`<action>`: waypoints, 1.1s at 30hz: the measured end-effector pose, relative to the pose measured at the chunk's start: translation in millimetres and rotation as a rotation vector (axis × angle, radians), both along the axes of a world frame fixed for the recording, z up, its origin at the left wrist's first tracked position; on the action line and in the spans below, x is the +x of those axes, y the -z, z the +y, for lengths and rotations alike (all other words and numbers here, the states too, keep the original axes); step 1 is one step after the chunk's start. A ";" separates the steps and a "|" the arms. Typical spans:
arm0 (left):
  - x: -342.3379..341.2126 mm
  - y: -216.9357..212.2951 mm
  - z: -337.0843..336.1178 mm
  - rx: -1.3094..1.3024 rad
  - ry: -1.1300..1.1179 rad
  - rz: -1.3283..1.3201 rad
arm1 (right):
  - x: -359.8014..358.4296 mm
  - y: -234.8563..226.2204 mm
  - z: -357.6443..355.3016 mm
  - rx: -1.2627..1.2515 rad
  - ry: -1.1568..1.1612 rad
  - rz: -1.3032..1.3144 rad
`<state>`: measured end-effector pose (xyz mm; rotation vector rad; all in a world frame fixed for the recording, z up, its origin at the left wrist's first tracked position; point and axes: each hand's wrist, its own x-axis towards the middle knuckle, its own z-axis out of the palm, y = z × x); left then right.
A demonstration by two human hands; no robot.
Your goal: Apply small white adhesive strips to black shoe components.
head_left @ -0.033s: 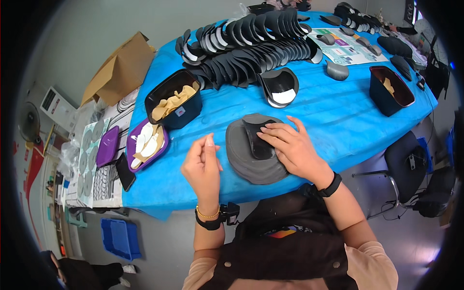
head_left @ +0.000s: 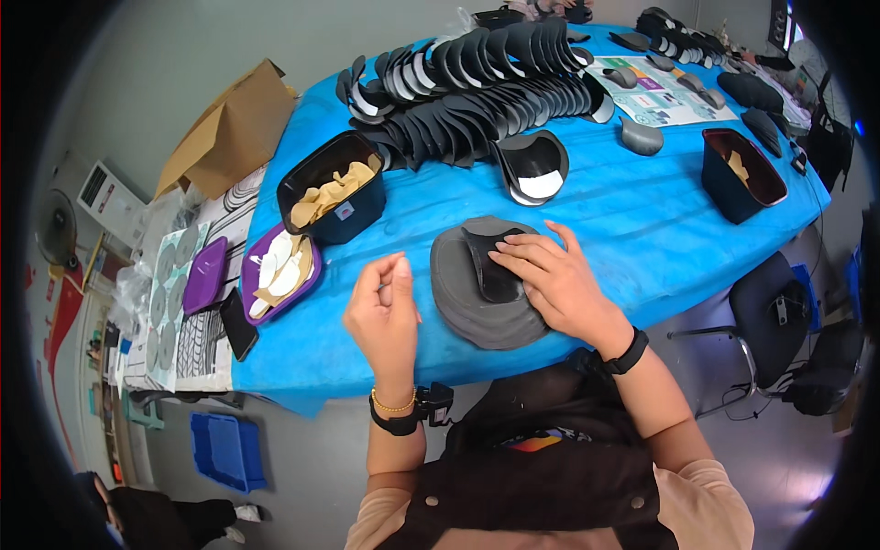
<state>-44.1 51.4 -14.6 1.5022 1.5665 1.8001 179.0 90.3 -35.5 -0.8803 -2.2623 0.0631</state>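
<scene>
A round grey padded block (head_left: pixel 458 298) sits near the table's front edge. On top of it lies a curved black piece (head_left: pixel 496 275), smooth and shell-shaped. My right hand (head_left: pixel 550 275) rests over the right side of that piece, fingers stretched out together and thumb apart, pressing it on the block. To the left of the block, my left hand (head_left: pixel 383 307) hovers with thumb and fingers drawn together; whether something small is pinched there I cannot make out. Beyond the block, a few nested black curved pieces (head_left: pixel 524 151) with a white patch lie on the blue cloth.
Long rows of stacked black curved pieces (head_left: pixel 486 115) fill the far side. A dark bin (head_left: pixel 353 215) of tan pieces and a purple tray (head_left: pixel 307 284) of white pieces stand left, near a phone (head_left: pixel 238 326). Another dark bin (head_left: pixel 747 197) stands right, by a chair (head_left: pixel 765 312).
</scene>
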 end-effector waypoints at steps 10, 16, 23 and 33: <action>0.9 6.6 6.3 -0.120 0.027 0.139 | -33.0 -22.6 -9.4 -0.053 0.175 -0.015; 12.0 12.9 2.1 0.051 -0.017 0.301 | -55.2 -13.1 -14.4 0.120 0.214 -0.071; 22.5 17.5 -22.2 0.163 0.032 0.233 | -40.6 -24.6 -40.9 0.062 0.182 -0.087; 17.3 28.8 -33.3 -0.017 0.028 0.144 | -43.2 -12.7 -59.6 -0.028 0.098 -0.216</action>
